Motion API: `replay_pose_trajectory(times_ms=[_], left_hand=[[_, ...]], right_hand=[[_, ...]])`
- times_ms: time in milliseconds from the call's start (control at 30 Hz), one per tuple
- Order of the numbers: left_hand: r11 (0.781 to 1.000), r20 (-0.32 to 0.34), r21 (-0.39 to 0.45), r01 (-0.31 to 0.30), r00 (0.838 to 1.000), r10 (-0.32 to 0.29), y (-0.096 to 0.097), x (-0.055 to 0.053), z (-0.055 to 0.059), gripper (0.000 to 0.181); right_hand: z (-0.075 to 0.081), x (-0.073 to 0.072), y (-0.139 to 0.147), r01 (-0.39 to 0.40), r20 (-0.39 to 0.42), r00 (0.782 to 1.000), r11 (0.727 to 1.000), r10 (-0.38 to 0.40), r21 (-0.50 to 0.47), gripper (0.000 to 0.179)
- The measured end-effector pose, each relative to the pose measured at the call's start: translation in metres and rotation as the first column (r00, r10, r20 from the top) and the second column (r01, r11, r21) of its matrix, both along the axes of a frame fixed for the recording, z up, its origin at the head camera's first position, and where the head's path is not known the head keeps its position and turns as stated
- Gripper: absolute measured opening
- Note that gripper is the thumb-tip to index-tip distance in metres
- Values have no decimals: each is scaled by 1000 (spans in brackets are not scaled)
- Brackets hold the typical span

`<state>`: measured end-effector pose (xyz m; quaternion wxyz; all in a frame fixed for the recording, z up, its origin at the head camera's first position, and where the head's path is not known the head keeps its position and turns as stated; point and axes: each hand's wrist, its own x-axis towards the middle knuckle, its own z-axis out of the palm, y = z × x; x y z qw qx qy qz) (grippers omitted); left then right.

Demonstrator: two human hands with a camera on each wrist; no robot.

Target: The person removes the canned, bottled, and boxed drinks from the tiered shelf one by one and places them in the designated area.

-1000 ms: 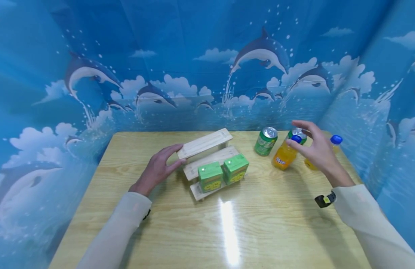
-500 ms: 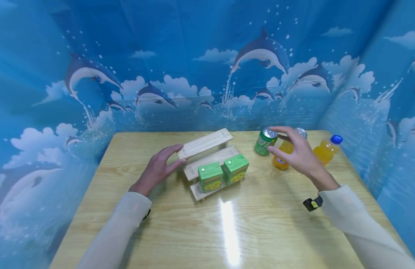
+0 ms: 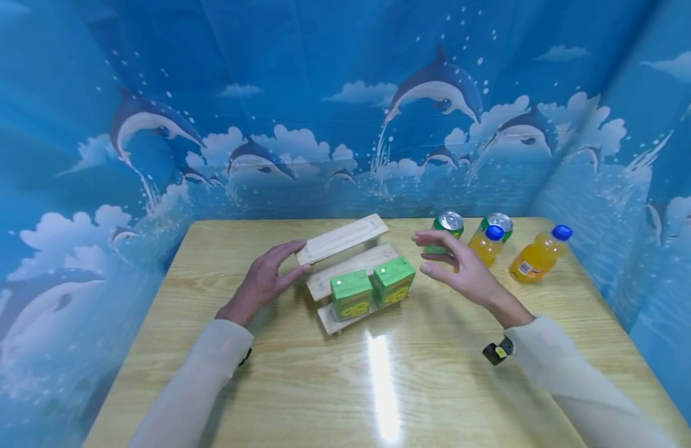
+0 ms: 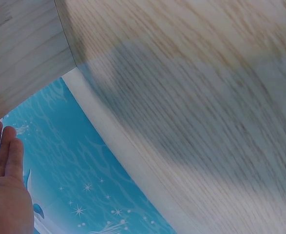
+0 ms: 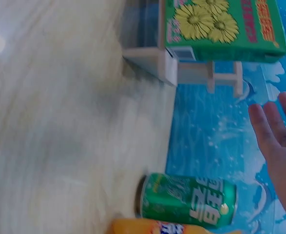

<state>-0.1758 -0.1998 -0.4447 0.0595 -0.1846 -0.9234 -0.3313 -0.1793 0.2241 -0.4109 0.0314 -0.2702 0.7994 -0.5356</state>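
My left hand (image 3: pixel 263 280) holds the left end of a small stepped wooden rack (image 3: pixel 341 239), its thumb and fingers at the top tier; in the left wrist view the fingers (image 4: pixel 11 156) reach the wood's edge. Two green juice boxes with yellow flowers, a left one (image 3: pixel 351 295) and a right one (image 3: pixel 393 280), stand side by side on the lowest tier. Between the rack and the drinks hovers my right hand (image 3: pixel 463 267), fingers apart, holding nothing. Behind it, partly covered, is a green soda can (image 3: pixel 449 223), whose side shows in the right wrist view.
Right of that can stand a second green can (image 3: pixel 499 223), an orange soda bottle (image 3: pixel 485 246) with a blue cap and another such bottle (image 3: pixel 536 258) near the right edge. The wooden table (image 3: pixel 435 379) meets a blue dolphin curtain (image 3: pixel 300 124) at the back and sides.
My right hand has moved left from over the orange bottle, past the nearer can, toward the rack, empty throughout. My left hand, the rack and the juice boxes stay put.
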Motion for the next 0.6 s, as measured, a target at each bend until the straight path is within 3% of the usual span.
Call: replay_pose_trajectory(times_ms=[267, 600], left_hand=[[1000, 3, 4, -1, 1000, 1, 0, 0, 0, 65], [1000, -4, 16, 5, 1000, -5, 0, 0, -1, 64]], right_hand=[[-12, 5, -16, -74, 90, 993, 997, 74, -1, 68], [-26, 8, -28, -61, 157, 986, 997, 53, 45, 73]])
